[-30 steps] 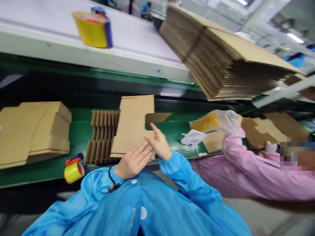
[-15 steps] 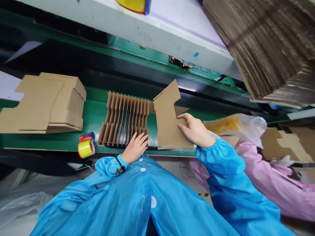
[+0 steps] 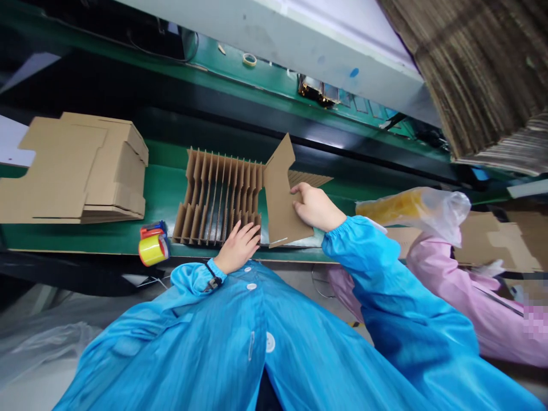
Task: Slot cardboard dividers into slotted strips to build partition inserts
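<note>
On the green bench a row of upright cardboard dividers (image 3: 220,197) stands in parallel slats. My left hand (image 3: 237,245) lies with spread fingers on the near right corner of that row. Just right of the row, my right hand (image 3: 317,206) grips a notched cardboard sheet (image 3: 280,200) between thumb and fingers. The sheet is tilted, and its left edge is close against the last divider. Behind it, part of another slotted cardboard piece (image 3: 310,178) shows. Left of the row lies a yellow and red tape roll (image 3: 153,246).
A stack of flat cardboard pieces (image 3: 64,171) sits at the left. A clear bag with yellow contents (image 3: 411,208) lies at the right, near a co-worker's pink sleeve (image 3: 466,297). Overhead, a white shelf (image 3: 299,34) carries a large cardboard stack (image 3: 475,74).
My right hand has moved the cardboard sheet left, up to the divider row, and turned it more upright. My left hand stays on the row. The camera view has shifted slightly.
</note>
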`<state>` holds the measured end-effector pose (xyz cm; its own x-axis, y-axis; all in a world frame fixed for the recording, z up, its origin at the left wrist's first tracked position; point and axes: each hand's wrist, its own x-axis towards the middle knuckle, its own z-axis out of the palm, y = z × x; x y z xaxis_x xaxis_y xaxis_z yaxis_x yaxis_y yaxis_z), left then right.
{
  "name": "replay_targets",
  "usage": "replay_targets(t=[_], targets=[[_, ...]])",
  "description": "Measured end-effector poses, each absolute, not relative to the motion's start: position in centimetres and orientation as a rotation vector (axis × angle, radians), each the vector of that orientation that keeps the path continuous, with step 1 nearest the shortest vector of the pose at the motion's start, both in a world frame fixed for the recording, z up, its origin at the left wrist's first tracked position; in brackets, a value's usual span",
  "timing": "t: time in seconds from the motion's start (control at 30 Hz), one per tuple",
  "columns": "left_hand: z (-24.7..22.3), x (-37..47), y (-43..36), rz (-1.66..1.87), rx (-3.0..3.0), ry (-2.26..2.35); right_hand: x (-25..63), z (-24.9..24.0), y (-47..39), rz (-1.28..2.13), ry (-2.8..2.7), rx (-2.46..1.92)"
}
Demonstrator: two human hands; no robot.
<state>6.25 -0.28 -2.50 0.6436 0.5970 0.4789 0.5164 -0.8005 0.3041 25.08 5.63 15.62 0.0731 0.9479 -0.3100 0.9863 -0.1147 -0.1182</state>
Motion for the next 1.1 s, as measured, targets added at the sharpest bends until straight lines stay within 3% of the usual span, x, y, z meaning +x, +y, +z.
replay_targets(t=[0.67, 1.1], targets=[[-2.7, 6.3, 0.1, 0.846, 2.693, 0.884, 23.4, 14.3, 6.7, -0.436, 2.066, 2.18], [-2.8, 6.4, 0.3, 0.819, 2.666, 0.886, 21.1, 9.8, 3.9, -0.644, 1.991, 2.163]])
